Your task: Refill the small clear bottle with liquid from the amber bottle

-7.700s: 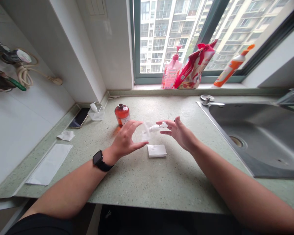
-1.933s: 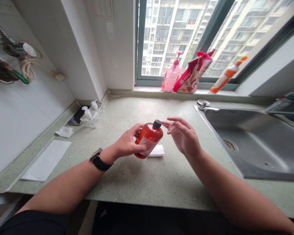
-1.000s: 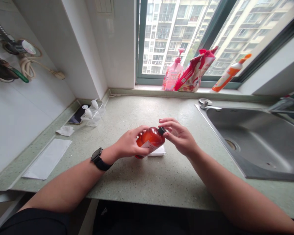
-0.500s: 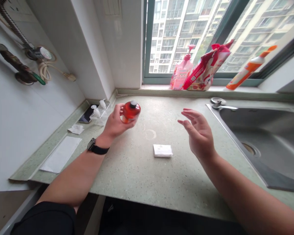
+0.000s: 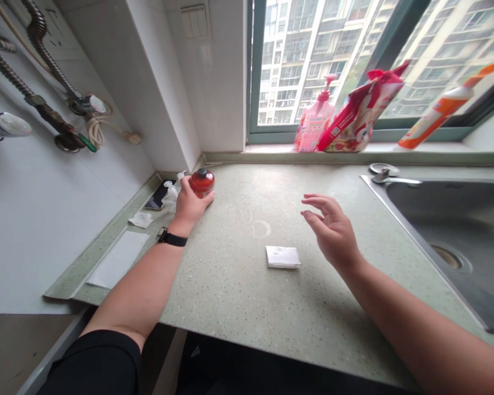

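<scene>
My left hand (image 5: 191, 206) is wrapped round a red bottle (image 5: 203, 181) with a dark cap, near the back left of the counter (image 5: 230, 285). The bottle is upright, its lower part partly covered by my thumb and palm. Over the middle right of the counter, my right hand (image 5: 329, 227) is held with its fingers apart and nothing in them. Between the two hands, nearer the front, lies a folded white tissue or cloth (image 5: 282, 257). Clear plastic pump tops (image 5: 170, 192) stand just left of my left hand, partly hidden by it.
A dark phone (image 5: 160, 196), a crumpled tissue (image 5: 140, 220) and a white sheet (image 5: 119, 259) lie along the left edge. A steel sink (image 5: 436, 219) is at the right. A pink pump bottle (image 5: 314, 126), red bag (image 5: 358, 115) and orange-white bottle (image 5: 434, 118) stand on the sill.
My left hand has carried the red bottle left and lower, toward the plastic pump tops. My right hand stays open over the counter. The view has shifted slightly.
</scene>
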A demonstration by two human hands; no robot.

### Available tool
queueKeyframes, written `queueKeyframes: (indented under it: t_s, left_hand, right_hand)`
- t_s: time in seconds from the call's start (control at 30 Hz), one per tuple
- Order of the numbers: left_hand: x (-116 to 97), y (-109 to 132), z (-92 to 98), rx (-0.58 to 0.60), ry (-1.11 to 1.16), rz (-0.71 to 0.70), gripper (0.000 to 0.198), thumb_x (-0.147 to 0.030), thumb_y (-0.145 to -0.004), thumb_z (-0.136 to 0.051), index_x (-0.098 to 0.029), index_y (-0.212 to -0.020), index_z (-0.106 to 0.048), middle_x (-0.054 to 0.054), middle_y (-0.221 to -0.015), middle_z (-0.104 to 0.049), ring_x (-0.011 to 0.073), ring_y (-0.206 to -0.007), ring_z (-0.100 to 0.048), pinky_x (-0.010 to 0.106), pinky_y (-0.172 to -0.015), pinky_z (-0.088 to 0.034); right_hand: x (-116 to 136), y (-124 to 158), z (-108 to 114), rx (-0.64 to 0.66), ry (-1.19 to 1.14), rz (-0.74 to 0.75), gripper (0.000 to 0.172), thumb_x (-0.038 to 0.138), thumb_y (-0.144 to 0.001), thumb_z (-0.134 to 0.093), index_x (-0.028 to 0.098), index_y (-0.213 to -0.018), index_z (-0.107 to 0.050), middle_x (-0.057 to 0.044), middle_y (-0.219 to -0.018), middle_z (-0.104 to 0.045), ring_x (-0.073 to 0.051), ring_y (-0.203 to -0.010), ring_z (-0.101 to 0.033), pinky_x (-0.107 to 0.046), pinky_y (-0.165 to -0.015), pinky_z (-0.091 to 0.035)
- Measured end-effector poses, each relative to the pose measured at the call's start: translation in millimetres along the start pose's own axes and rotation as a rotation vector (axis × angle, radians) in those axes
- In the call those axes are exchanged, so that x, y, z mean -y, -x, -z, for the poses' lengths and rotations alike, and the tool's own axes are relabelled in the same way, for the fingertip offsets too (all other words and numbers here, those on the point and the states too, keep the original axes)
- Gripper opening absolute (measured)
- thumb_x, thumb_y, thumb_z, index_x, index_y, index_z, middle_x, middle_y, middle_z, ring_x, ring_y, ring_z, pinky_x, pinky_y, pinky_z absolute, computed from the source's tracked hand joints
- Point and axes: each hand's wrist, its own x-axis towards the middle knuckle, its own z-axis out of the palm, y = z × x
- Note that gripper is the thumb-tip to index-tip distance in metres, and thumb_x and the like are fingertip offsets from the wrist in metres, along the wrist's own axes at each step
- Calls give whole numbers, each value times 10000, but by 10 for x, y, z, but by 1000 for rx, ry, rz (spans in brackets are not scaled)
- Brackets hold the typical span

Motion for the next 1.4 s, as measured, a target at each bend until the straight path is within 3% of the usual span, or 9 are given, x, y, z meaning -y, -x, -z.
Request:
queueKeyframes:
  t_s: [0.4,0.67,0.73,0.8,0.93,1.0,1.17,1.27,1.4]
  left_hand:
    - [136,-98,-157,6,-29,-18,773,-403,-893,-850,-180,-1482,-401,226,-1371,-708,433,-1243,-730,614,-1073,-597]
    - [232,-119,-147,-80,4,-262,1116,-290,-922,-788,-172,-1737,-34,253,-1810,-167,428,-1693,-183,622,-1381,-225]
    - [135,-52,-91,-122,-14,-382,1068,-279,-943,-766,-197,-1743,-64,216,-1825,-133,410,-1709,-114,612,-1393,-192]
    - [-30,68,-35,-130,-21,-502,927,-292,-979,-735,-225,-1722,-184,192,-1800,-235,393,-1698,-177,626,-1381,-224]
    - [-452,448,-12,118,64,-724,397,-335,-1053,-664,-213,-1426,-601,123,-1421,-678,314,-1374,-613,556,-1212,-481]
    - [-640,674,-59,309,104,-808,245,-387,-1071,-652,-212,-1232,-707,82,-1212,-753,267,-1142,-692,475,-1055,-564]
    - [-893,1127,-252,645,100,-1063,250,-388,-1065,-681,-243,-1255,-757,75,-1274,-775,253,-1121,-690,424,-1006,-541]
    - [-904,1234,-334,715,80,-1204,253,-304,-1103,-615,-290,-1309,-761,52,-1424,-740,230,-1150,-691,405,-1011,-527]
    - [-879,1227,-344,706,-20,-1247,315,-194,-1127,-527,-298,-1306,-765,-6,-1472,-730,218,-1246,-679,402,-1089,-483]
  right_hand:
    - [-135,12,-15,63,-5,-58,224,381,-956,-696,301,-1165,-704,-90,-1338,-674,-283,-1297,-657,-501,-1021,-620]
    - [-101,-10,1,117,56,-81,235,421,-942,-693,277,-1124,-729,-92,-1221,-752,-281,-1165,-735,-511,-990,-636]
    - [-92,-25,11,164,96,-79,219,431,-939,-687,265,-1066,-752,-84,-1143,-790,-268,-1062,-765,-510,-971,-643]
    - [-87,-34,12,196,137,-62,208,429,-936,-675,258,-1013,-765,-75,-1075,-809,-254,-986,-776,-495,-944,-650]
    - [-95,-36,-2,212,210,-25,191,402,-934,-650,260,-957,-775,-58,-1008,-817,-235,-919,-777,-454,-892,-656]
    - [-112,-38,-3,206,233,-13,190,396,-933,-643,261,-949,-776,-54,-1000,-817,-233,-912,-776,-442,-881,-653]
    - [-169,-63,22,156,267,11,182,368,-930,-627,259,-931,-774,-49,-981,-821,-231,-908,-772,-428,-869,-649]
    - [-188,-76,32,139,275,16,187,357,-928,-619,254,-926,-775,-47,-968,-822,-228,-896,-770,-427,-865,-648]
    - [-188,-73,27,139,279,31,192,352,-933,-615,251,-918,-777,-45,-959,-820,-226,-891,-768,-425,-864,-648]
